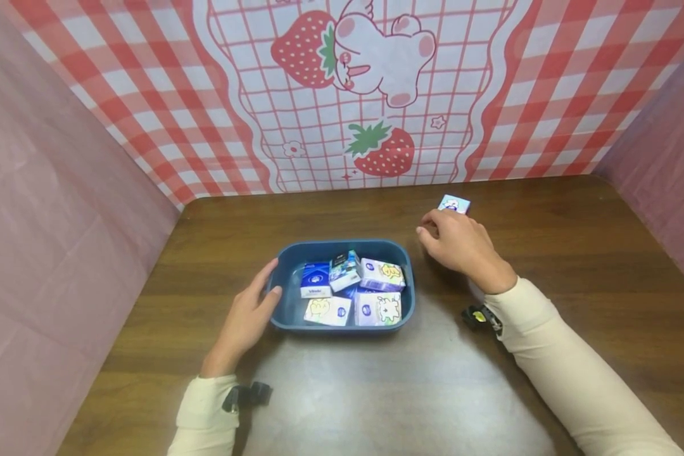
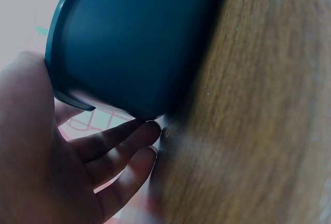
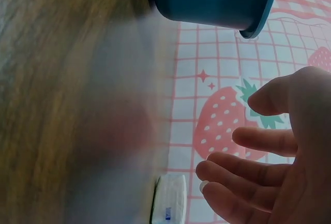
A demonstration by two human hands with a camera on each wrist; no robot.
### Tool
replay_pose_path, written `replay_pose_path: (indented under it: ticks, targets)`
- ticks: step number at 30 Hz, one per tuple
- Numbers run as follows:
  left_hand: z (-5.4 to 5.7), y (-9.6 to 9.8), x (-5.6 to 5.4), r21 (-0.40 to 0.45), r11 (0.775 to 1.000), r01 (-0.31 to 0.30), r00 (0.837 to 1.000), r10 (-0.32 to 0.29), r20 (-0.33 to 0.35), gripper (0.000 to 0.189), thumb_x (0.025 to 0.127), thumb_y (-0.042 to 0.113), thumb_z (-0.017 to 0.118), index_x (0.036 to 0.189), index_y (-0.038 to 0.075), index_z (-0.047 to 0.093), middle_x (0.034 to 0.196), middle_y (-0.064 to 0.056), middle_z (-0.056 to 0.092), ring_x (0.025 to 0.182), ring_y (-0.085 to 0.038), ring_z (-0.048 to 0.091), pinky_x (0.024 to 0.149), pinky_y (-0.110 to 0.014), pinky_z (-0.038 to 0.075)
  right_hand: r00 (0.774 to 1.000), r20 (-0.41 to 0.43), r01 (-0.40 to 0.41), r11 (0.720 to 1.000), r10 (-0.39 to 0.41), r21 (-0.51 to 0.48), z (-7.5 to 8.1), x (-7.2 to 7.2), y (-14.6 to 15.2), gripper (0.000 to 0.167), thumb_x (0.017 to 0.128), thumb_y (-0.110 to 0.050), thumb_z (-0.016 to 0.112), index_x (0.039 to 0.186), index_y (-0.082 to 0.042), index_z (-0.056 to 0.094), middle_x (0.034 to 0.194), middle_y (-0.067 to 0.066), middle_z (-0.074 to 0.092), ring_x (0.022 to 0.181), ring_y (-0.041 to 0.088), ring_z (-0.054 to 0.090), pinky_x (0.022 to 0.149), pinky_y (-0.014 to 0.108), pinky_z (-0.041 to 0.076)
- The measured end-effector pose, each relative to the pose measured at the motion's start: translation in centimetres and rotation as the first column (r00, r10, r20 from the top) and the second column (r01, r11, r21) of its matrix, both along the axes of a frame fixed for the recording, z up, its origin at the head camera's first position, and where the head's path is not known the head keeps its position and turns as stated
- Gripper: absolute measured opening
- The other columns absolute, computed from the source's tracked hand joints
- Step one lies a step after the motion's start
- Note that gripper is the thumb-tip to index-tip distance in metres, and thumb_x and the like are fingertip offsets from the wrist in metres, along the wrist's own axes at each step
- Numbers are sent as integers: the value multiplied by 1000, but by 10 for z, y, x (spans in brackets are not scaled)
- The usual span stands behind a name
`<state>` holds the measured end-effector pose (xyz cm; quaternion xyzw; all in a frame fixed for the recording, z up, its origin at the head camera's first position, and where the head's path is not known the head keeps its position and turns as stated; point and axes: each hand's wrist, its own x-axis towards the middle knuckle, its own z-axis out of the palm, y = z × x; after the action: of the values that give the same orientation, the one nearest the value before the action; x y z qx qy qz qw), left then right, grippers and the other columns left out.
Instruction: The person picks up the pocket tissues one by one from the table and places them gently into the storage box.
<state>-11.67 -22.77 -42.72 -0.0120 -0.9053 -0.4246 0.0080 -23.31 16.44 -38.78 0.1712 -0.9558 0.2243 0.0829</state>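
A blue plastic bin (image 1: 342, 329) on the table holds several small tissue packs, among them a dark blue pack (image 1: 316, 280), a green-and-black pack (image 1: 344, 270) and white-and-purple packs with cartoon prints (image 1: 379, 309). My left hand (image 1: 245, 323) rests against the bin's left end, thumb at the rim and fingers extended along the outside wall (image 2: 124, 43). Off to the bin's right, my right hand (image 1: 462, 244) hovers over the table with loosely bent fingers and nothing in them. Just beyond it lies a light blue tissue pack (image 1: 455, 202), partly covered by the hand; its pale side (image 3: 169, 199) shows in the right wrist view.
Behind the wooden table (image 1: 399, 392) hangs a red-and-white checked cloth (image 1: 370, 114) with strawberries and a bunny. Pink cloth walls (image 1: 63, 221) stand at both sides. Each wrist wears a dark strapped camera (image 1: 249, 395).
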Motion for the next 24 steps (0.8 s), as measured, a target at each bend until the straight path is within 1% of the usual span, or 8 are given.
replay_pose_path:
  ticks: [11, 16, 24]
  targets:
    - [1, 0, 0, 0, 1000, -1, 1000, 1, 6, 54, 104, 40, 50, 156, 39, 34, 157, -8, 40, 137, -37, 44, 109, -61, 35, 999, -18, 35, 999, -34, 40, -4, -5, 5, 35, 95, -31, 63, 117, -4, 67, 110, 15, 68, 96, 33, 64, 75, 55, 54]
    - [1, 0, 0, -5, 1000, 2, 1000, -2, 4, 54, 104, 40, 50, 156, 39, 34, 157, -8, 40, 138, -37, 44, 109, -62, 35, 998, -32, 49, 998, -48, 39, -6, -6, 9, 35, 94, -30, 64, 115, -3, 67, 114, 18, 66, 104, 36, 62, 80, 57, 53]
    - [1, 1, 0, -5, 1000, 3, 1000, -3, 1, 54, 104, 39, 50, 156, 38, 34, 157, -8, 40, 138, -37, 44, 109, -62, 35, 998, -26, 60, 997, -59, 39, -7, -8, 13, 36, 93, -29, 64, 117, -1, 66, 120, 22, 61, 111, 40, 58, 83, 62, 51]
